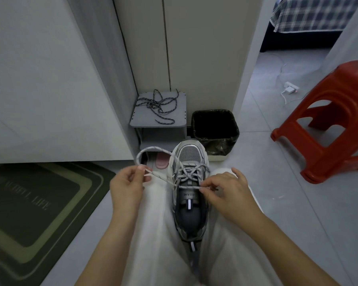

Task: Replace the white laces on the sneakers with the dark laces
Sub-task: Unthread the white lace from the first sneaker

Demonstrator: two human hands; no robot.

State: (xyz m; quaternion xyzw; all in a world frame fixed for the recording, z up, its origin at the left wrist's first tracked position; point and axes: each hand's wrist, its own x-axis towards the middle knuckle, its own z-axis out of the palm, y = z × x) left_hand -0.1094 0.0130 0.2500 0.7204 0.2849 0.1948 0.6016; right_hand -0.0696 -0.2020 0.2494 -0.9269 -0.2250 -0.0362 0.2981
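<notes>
A grey and white sneaker (pixel 189 203) rests between my knees, toe pointing away from me. A white lace (pixel 153 150) is threaded through its eyelets. My left hand (pixel 127 186) pinches one end of that lace, which arcs in a loop to the left of the shoe. At the top eyelets on the shoe's right side, my right hand (pixel 225 191) pinches the lace's horizontal strand. The dark laces (pixel 159 105) lie tangled on a small grey shelf (pixel 179 120) beyond the shoe, untouched.
A black-lined waste bin (pixel 215 125) stands right of the shelf. A red plastic stool (pixel 327 124) is at the right. A green doormat (pixel 35 203) lies at the left. A pink slipper (pixel 161 163) sits under the shelf. White cabinet walls stand behind.
</notes>
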